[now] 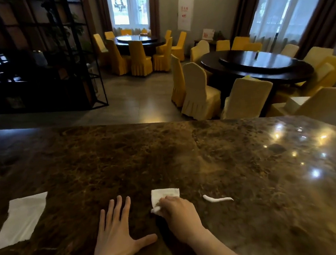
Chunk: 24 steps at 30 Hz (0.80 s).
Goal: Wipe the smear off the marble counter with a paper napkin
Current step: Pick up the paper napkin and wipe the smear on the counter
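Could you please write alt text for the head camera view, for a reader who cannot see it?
A person's right hand presses a folded white paper napkin on a dark brown marble counter, left of a white curved smear. The left hand lies flat beside it, and a second unfolded white napkin lies far left.
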{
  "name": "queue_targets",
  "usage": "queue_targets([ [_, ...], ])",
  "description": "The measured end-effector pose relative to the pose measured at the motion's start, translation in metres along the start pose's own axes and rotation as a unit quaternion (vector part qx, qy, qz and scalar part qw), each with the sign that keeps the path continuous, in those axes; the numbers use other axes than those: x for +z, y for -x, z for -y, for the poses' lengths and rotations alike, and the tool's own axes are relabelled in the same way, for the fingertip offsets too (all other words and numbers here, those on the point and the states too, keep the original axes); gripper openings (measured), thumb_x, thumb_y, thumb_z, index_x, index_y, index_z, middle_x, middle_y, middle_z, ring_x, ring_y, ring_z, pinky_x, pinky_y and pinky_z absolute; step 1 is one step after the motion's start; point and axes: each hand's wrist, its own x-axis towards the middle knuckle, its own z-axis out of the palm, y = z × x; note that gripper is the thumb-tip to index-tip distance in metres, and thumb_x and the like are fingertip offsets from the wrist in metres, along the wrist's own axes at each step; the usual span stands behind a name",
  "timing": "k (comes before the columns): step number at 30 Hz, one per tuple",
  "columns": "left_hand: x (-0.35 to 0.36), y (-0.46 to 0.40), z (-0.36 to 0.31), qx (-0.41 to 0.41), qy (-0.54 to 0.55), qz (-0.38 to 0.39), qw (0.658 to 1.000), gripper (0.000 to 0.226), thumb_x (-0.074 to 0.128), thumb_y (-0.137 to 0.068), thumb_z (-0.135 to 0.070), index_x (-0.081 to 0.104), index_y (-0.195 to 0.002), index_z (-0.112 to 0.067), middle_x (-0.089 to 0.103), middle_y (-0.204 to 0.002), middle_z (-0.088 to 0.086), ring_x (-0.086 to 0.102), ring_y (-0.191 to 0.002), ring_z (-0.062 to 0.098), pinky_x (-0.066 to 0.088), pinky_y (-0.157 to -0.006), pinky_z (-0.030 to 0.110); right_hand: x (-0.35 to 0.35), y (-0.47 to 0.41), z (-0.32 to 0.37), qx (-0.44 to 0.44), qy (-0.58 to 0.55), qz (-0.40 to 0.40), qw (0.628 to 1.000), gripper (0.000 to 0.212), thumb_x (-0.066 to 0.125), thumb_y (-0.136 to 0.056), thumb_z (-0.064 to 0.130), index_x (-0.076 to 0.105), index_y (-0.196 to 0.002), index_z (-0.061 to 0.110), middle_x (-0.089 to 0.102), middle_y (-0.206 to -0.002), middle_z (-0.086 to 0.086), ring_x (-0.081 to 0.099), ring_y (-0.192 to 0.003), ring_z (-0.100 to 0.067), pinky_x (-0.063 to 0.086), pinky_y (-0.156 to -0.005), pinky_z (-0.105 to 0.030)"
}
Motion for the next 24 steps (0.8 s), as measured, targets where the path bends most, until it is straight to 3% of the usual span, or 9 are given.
queue_targets([
  [2, 0.004, -0.007, -0.02, 0.021, 0.004, -0.008, 1.0, 0.149, 0.027, -0.044, -0.117, -0.04, -0.145, -0.031, -0.038, -0.162, -0.007, -0.038, -0.149, 0.015, -0.02, -0.127, 0.048, -0.015, 0.01, -0.011, 0.09, -0.134, -0.066, 0.985, 0.02, 0.057, -0.097, 0.021, 0.071, -0.111, 0.027, 0.074, -0.1, 0.01, 0.066, -0.091, -0.006, 0.054, -0.077, -0.024],
  [5, 0.01, -0.022, -0.058, 0.053, 0.011, -0.019, 0.998, 0.147, 0.029, -0.047, -0.117, -0.04, -0.146, -0.033, -0.037, -0.162, -0.007, -0.038, -0.149, 0.014, -0.02, -0.127, 0.048, -0.046, 0.028, -0.04, 0.227, -0.304, -0.185, 0.907, 0.02, 0.057, -0.099, 0.024, 0.075, -0.091, 0.026, 0.071, -0.076, 0.017, 0.063, -0.071, 0.001, 0.049, -0.063, -0.023],
  [7, 0.013, -0.032, -0.082, 0.073, 0.015, -0.024, 0.997, 0.147, 0.03, -0.048, -0.116, -0.038, -0.148, -0.033, -0.037, -0.163, -0.007, -0.038, -0.149, 0.014, -0.02, -0.127, 0.047, -0.065, 0.046, -0.07, 0.31, -0.354, -0.24, 0.849, 0.03, 0.057, -0.1, 0.024, 0.07, -0.075, 0.013, 0.058, -0.059, 0.011, 0.051, -0.06, -0.007, 0.039, -0.056, -0.028],
  [11, 0.024, -0.048, -0.121, 0.103, -0.001, -0.025, 0.994, 0.147, 0.027, -0.05, -0.116, -0.036, -0.15, -0.03, -0.035, -0.165, -0.006, -0.037, -0.15, 0.015, -0.018, -0.128, 0.048, -0.111, 0.089, -0.124, 0.415, -0.407, -0.342, 0.738, 0.03, 0.056, -0.101, 0.022, 0.071, -0.077, 0.01, 0.066, -0.078, -0.007, 0.055, -0.074, -0.016, 0.042, -0.066, -0.033],
  [13, 0.031, -0.049, -0.128, 0.11, -0.033, -0.035, 0.993, 0.144, 0.021, -0.051, -0.116, -0.032, -0.152, -0.027, -0.03, -0.167, -0.004, -0.034, -0.151, 0.017, -0.014, -0.13, 0.049, -0.13, 0.109, -0.14, 0.411, -0.338, -0.366, 0.763, 0.032, 0.055, -0.101, 0.025, 0.07, -0.073, 0.017, 0.067, -0.078, -0.004, 0.056, -0.072, -0.015, 0.044, -0.064, -0.033],
  [16, 0.037, -0.049, -0.128, 0.109, -0.064, -0.049, 0.991, 0.143, 0.012, -0.052, -0.116, -0.027, -0.155, -0.024, -0.028, -0.168, -0.002, -0.035, -0.152, 0.018, -0.012, -0.13, 0.051, -0.135, 0.117, -0.147, 0.354, -0.224, -0.341, 0.842, 0.03, 0.055, -0.098, 0.032, 0.072, -0.08, 0.014, 0.068, -0.074, 0.007, 0.061, -0.073, -0.017, 0.044, -0.065, -0.034],
  [18, 0.037, -0.049, -0.127, 0.115, -0.076, -0.047, 0.989, 0.144, 0.011, -0.052, -0.116, -0.025, -0.156, -0.023, -0.03, -0.168, 0.0, -0.035, -0.151, 0.019, -0.012, -0.13, 0.052, -0.116, 0.108, -0.141, 0.315, -0.173, -0.28, 0.89, 0.021, 0.058, -0.098, 0.026, 0.075, -0.109, 0.018, 0.072, -0.106, 0.007, 0.064, -0.101, -0.013, 0.048, -0.084, -0.03],
  [21, 0.036, -0.049, -0.127, 0.123, -0.079, -0.033, 0.989, 0.148, 0.013, -0.05, -0.116, -0.026, -0.156, -0.02, -0.033, -0.166, 0.002, -0.038, -0.15, 0.021, -0.014, -0.129, 0.053, -0.071, 0.085, -0.12, 0.21, -0.103, -0.14, 0.962, 0.036, 0.051, -0.102, 0.033, 0.057, -0.138, 0.03, 0.041, -0.152, 0.008, 0.032, -0.143, -0.01, 0.03, -0.117, -0.034],
  [24, 0.035, -0.05, -0.126, 0.127, -0.099, -0.009, 0.987, 0.152, 0.011, -0.046, -0.117, -0.029, -0.155, -0.019, -0.038, -0.164, 0.004, -0.04, -0.149, 0.022, -0.015, -0.129, 0.054, -0.032, 0.066, -0.101, 0.112, 0.016, -0.002, 0.994, 0.05, 0.031, -0.104, 0.047, 0.023, -0.153, 0.039, 0.009, -0.164, 0.01, -0.006, -0.151, -0.012, 0.003, -0.124, -0.039],
])
